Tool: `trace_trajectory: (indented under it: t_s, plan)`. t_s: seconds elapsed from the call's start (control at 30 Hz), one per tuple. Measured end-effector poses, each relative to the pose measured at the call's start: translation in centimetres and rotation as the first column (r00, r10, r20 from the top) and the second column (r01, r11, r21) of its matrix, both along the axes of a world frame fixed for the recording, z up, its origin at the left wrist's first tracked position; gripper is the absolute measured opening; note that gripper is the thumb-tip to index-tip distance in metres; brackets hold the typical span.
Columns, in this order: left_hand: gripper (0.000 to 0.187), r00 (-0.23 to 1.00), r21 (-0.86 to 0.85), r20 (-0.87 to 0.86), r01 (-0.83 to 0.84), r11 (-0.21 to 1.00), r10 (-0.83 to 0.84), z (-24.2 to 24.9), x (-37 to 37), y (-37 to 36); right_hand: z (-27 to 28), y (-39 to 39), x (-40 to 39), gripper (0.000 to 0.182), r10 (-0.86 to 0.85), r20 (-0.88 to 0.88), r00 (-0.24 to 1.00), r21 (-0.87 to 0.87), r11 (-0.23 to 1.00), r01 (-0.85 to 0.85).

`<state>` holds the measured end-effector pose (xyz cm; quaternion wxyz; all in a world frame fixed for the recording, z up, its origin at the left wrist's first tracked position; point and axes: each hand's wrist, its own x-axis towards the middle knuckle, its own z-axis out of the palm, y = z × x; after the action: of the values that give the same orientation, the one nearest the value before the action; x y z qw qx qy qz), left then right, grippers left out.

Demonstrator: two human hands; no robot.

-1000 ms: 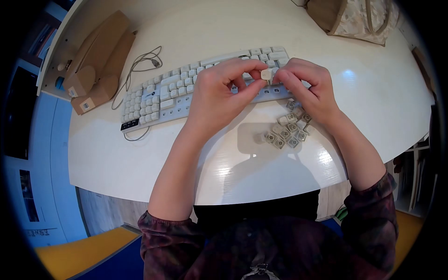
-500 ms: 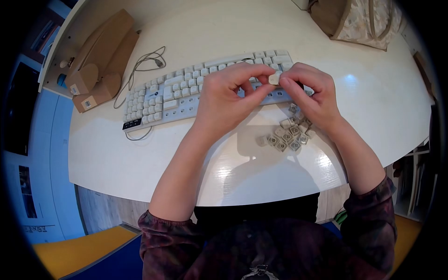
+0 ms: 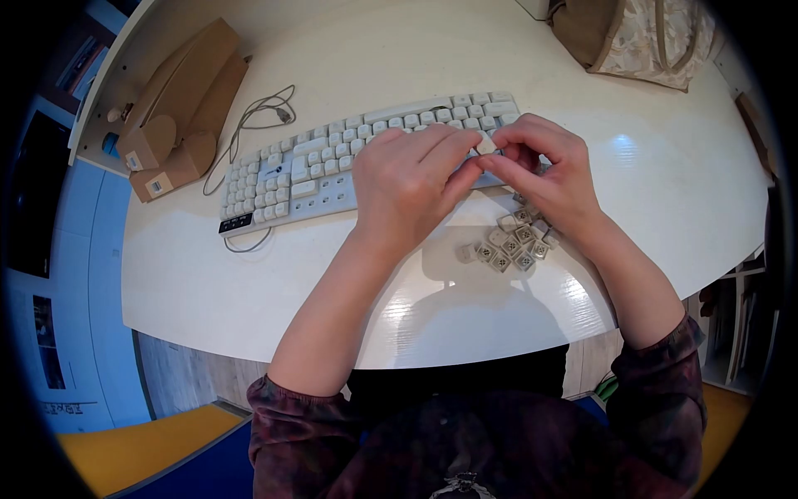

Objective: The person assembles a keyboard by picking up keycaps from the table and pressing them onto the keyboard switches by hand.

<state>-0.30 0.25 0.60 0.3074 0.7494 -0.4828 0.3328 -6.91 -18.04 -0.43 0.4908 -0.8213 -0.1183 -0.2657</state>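
Between the fingertips of both hands is a small white keycap (image 3: 485, 145), held over the right part of a white keyboard (image 3: 326, 196). My left hand (image 3: 413, 176) is closed, thumb and fingers meeting at the keycap's left side. From the other side my right hand (image 3: 547, 165) pinches it with thumb and forefinger. Several bare switches show along the keyboard's near row, and part of the board is hidden behind my hands. Just below my right hand lies a pile of loose keycaps (image 3: 512, 245), many with their undersides up.
A folded brown cardboard piece (image 3: 184, 108) stands at the desk's left. Beside it a grey cable (image 3: 249, 125) lies coiled behind the keyboard. At the back right sits a patterned bag (image 3: 644, 41). The white desk (image 3: 307, 291) curves near my body.
Both hands have shifted slightly left with the keycap, which is now tilted. My left hand has rolled over, its back more in view, and the gap between its thumb and forefinger has closed.
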Motion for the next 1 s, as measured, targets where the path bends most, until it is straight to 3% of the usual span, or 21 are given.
trace_trajectory:
  t_s: [0.2,0.3,0.4,0.5,0.6,0.8,1.0]
  plan:
    - [0.025,1.0,0.042,0.0,0.026,0.999,-0.026,-0.5,0.3,-0.1,0.1,0.0,0.0,0.012,0.044,-0.08,0.996,0.009,0.999,-0.043]
    - [0.025,0.982,-0.014,-0.186,0.023,1.0,-0.025,-0.8,0.7,0.2,-0.1,-0.3,0.2,0.014,0.06,-0.081,0.995,0.035,0.998,-0.057]
    - [0.024,0.778,-0.148,-0.628,-0.136,0.98,0.013,0.3,1.5,0.9,0.0,-0.5,0.4,0.015,0.049,-0.092,0.995,0.117,0.992,-0.038]
    - [0.024,0.64,-0.111,-0.768,-0.097,0.989,-0.023,-0.2,2.7,1.6,-0.3,-0.6,0.7,0.016,0.041,-0.111,0.993,0.133,0.991,-0.026]
    - [0.025,0.855,0.057,-0.509,-0.086,0.995,0.104,-1.6,2.8,1.4,-0.6,-0.8,0.8,0.015,0.027,-0.107,0.994,0.09,0.996,-0.017]
    - [0.027,0.915,0.128,-0.341,-0.185,0.974,0.218,-2.1,2.2,0.6,-0.7,-0.8,0.8,0.015,0.014,-0.103,0.995,0.062,0.998,-0.007]
    - [0.027,0.974,0.172,-0.098,-0.183,0.968,0.202,-2.2,1.9,0.4,-0.8,-0.8,0.9,0.014,0.003,-0.091,0.996,0.051,0.999,0.001]
